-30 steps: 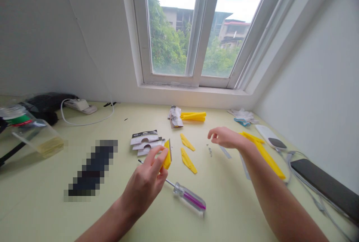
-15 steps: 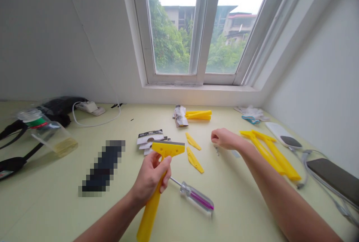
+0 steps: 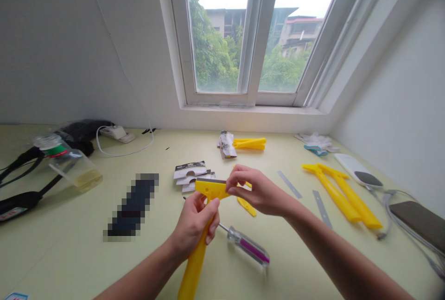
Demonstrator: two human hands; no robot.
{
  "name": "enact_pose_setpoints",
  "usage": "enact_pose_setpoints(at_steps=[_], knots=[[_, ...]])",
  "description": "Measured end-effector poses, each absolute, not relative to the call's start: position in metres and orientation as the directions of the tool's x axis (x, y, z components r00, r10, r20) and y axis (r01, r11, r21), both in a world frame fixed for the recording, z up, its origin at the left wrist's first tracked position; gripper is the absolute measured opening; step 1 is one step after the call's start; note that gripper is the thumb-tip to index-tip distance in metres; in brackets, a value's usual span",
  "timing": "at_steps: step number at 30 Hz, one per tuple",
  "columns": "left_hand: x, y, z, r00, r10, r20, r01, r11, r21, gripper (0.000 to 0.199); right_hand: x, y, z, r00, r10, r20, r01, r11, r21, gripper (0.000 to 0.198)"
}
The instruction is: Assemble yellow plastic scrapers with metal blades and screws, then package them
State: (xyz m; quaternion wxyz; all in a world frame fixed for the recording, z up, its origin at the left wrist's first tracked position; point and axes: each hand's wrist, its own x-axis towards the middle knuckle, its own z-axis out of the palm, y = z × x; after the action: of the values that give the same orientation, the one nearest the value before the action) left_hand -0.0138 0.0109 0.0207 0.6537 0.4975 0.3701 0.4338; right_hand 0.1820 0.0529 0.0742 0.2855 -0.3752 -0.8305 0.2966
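Note:
My left hand [image 3: 197, 219] is closed round the neck of a yellow scraper [image 3: 194, 263], whose wide head points away from me. A thin dark blade edge runs along the top of the head. At the head's right end, my right hand [image 3: 252, 188] has its fingers pinched together against it; anything small between them is hidden. Beneath the left hand lies a screwdriver [image 3: 250, 249] with a clear and purple handle, its shaft partly covered. Behind the right hand are yellow plastic plates [image 3: 246, 207], partly hidden. Two thin grey blades [image 3: 289, 184] lie to the right.
Two more yellow scraper handles [image 3: 342, 193] lie at the right, near a power bank [image 3: 417, 221] and cables. Cardboard packages [image 3: 190, 175] and a packaged yellow bundle [image 3: 249, 144] sit farther back. A bottle [image 3: 74, 168] leans at the left, beside a pixelated dark object [image 3: 132, 207].
My right hand has come back from the table on the right to the scraper head, uncovering the grey blades. The left hand keeps its hold; the view has shifted slightly.

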Motion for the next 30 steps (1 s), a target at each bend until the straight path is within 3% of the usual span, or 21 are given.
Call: enact_pose_setpoints(at_steps=[8, 12, 15, 19, 23, 30], knots=[[-0.014, 0.014, 0.021, 0.326, 0.944, -0.051, -0.2, 0.122, 0.972, 0.038, 0.175, 0.053, 0.061, -0.5, 0.814, 0.296, 0.471, 0.542, -0.696, 0.014], [-0.015, 0.014, 0.02, 0.33, 0.943, -0.04, -0.213, 0.115, 0.97, 0.036, 0.171, 0.054, 0.055, -0.418, 0.855, 0.306, 0.413, 0.479, -0.775, 0.006], [-0.015, 0.015, 0.018, 0.339, 0.94, -0.042, -0.223, 0.124, 0.967, 0.035, 0.17, 0.059, 0.049, -0.442, 0.867, 0.229, 0.327, 0.394, -0.859, 0.008], [-0.015, 0.015, 0.018, 0.349, 0.936, -0.04, -0.242, 0.131, 0.962, 0.031, 0.17, 0.064, 0.042, -0.489, 0.862, 0.137, 0.089, 0.205, -0.975, 0.023], [-0.015, 0.015, 0.021, 0.333, 0.943, -0.024, -0.25, 0.113, 0.962, 0.027, 0.168, 0.063, 0.038, -0.524, 0.849, 0.072, -0.05, 0.054, -0.997, 0.035], [-0.017, 0.016, 0.02, 0.342, 0.939, 0.021, -0.265, 0.075, 0.961, 0.026, 0.165, 0.061, 0.036, -0.492, 0.857, 0.152, -0.073, 0.134, -0.988, 0.031]])
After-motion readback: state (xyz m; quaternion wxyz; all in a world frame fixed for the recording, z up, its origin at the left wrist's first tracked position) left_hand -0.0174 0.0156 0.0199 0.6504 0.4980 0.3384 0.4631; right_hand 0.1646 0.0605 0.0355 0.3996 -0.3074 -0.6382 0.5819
